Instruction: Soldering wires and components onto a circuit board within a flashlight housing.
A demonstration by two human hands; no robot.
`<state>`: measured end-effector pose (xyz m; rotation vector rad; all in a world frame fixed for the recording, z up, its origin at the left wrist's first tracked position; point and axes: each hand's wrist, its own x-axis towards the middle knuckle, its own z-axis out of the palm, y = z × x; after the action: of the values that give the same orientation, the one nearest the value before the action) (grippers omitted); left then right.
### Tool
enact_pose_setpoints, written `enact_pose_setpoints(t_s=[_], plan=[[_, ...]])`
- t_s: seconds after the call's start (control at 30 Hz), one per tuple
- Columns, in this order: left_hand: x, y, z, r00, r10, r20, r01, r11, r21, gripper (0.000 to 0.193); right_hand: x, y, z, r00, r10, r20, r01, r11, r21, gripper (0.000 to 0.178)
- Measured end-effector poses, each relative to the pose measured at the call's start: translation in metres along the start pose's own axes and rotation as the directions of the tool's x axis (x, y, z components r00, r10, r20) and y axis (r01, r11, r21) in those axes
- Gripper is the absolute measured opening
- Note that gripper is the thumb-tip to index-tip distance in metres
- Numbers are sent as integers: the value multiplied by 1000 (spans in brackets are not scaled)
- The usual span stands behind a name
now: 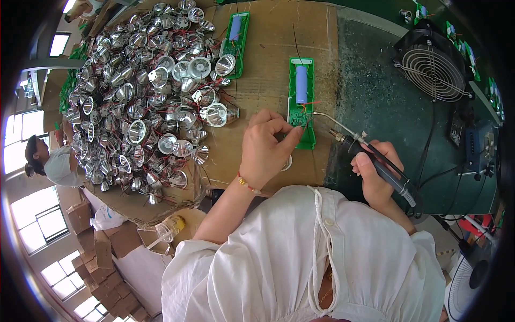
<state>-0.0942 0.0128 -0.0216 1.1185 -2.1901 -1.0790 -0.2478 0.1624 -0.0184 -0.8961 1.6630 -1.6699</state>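
A green plastic housing (307, 140) lies on the cardboard in front of me, with a blue cylindrical battery (301, 86) and a small green circuit board (298, 117) in it. My left hand (263, 144) is closed in a pinch at the board's lower end, on what looks like a thin wire (305, 129). Beneath that hand, a white ring-shaped rim (288, 163) shows in part; the rest is hidden. My right hand (379, 170) grips a black soldering iron (380, 167) with a thin metal feed tube (338, 124). The tube's tip reaches the board's right side.
A large heap of silvery reflector cups (134, 96) with red wires covers the left side. A second green housing (236, 43) with a battery lies beyond. At the right stand a black fan (432, 70) and a blue box-shaped device (477, 150). Another person (56, 161) is far left.
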Motion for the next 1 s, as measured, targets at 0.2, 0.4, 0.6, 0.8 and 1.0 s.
enact_pose_setpoints(t_s=[0.2, 0.4, 0.6, 0.8, 1.0], plan=[[1, 0, 0, 1000, -14, 3, 14, 1000, -12, 14, -1, 3, -4, 1000, 6, -26, -5, 1000, 19, 15], [3, 2, 0, 1000, -15, 5, 15, 1000, 2, 13, 0, 5, -12, 998, 20, -54, -17, 998, 56, 14], [3, 2, -1, 1000, -31, 2, 31, 999, 35, 13, -2, 7, -22, 991, 95, -91, -86, 992, 98, 16], [-2, 4, -14, 983, -182, -22, 174, 966, -191, 13, -2, 11, -41, 982, 95, -166, -82, 993, 80, 16], [54, 22, -1, 976, -66, 207, 4, 958, 286, 15, 9, 17, -51, 957, 200, -209, -177, 976, 125, 14]])
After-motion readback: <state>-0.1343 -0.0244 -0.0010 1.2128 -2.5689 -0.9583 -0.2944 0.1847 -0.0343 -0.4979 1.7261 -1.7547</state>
